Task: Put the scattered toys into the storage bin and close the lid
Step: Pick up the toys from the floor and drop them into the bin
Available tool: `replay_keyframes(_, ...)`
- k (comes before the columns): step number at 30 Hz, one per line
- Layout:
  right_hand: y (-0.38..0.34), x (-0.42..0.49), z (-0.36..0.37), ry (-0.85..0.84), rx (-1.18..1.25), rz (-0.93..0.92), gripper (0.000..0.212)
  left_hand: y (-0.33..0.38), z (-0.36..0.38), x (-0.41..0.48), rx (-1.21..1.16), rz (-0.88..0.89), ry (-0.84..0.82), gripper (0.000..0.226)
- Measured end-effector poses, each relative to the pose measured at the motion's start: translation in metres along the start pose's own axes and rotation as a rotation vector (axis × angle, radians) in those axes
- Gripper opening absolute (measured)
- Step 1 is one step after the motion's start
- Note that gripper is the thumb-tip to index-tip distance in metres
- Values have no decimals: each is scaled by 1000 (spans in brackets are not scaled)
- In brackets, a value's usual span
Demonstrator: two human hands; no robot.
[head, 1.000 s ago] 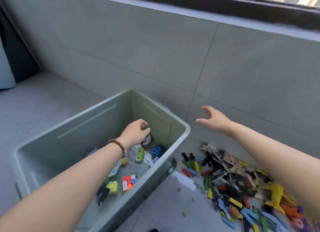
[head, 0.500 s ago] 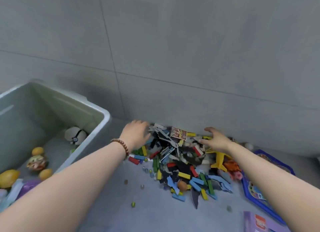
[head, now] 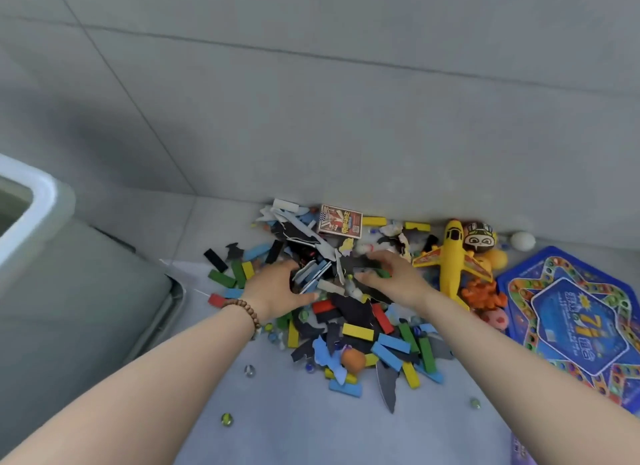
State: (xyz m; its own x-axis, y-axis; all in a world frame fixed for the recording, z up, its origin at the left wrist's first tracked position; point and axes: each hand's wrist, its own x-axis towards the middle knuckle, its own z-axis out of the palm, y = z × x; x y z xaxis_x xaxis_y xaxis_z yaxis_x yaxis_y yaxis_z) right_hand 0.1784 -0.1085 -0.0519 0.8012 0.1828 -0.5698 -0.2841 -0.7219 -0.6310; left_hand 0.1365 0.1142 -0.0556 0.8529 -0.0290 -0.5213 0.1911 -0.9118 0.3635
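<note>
A heap of toy pieces, coloured blocks and black and white scraps, lies on the floor against the wall. Both hands are down on its middle, facing each other. My left hand, with a bead bracelet at the wrist, curls its fingers round a bunch of black, blue and white pieces. My right hand grips a clump of dark pieces from the other side. The grey-green storage bin shows only its near corner at the left edge. No lid is in view.
A yellow toy plane, a round helmeted head toy, a white egg and orange figures lie right of the heap. A blue star-shaped game board covers the floor at far right. Loose marbles dot the near floor.
The view swung right from the bin to the pile. My left hand came out of the bin, and both hands dropped onto the heap and closed round pieces.
</note>
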Motion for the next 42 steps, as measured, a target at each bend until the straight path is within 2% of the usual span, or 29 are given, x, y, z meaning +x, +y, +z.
replay_keyframes(6,7,11,11,28,70,-45,51,3,16,16,-2,-93,155,39)
replay_keyframes(15,13,15,13,129,191,-84,34,17,27,34,-15,-49,221,41)
replay_keyframes(17,14,16,13,145,206,-92,32,14,23,35,-80,-29,160,40)
replay_keyframes(19,15,16,13,157,224,-97,32,7,16,32,-145,-8,128,30)
replay_keyframes(22,13,17,15,162,248,-101,31,-8,7,23,-335,-13,129,47)
replay_keyframes(25,7,20,18,149,288,-97,31,-25,-8,13,-506,-38,121,49)
replay_keyframes(31,-29,39,25,126,284,-149,30,-51,-37,20,-845,-307,244,36)
replay_keyframes(34,-51,52,35,65,269,-184,37,-52,-35,31,-890,-399,202,34)
replay_keyframes(37,-61,67,51,-3,200,-187,45,-51,-26,43,-966,-460,186,34)
replay_keyframes(42,-64,84,68,146,-63,-210,57,-56,-22,49,-1025,-455,230,31)
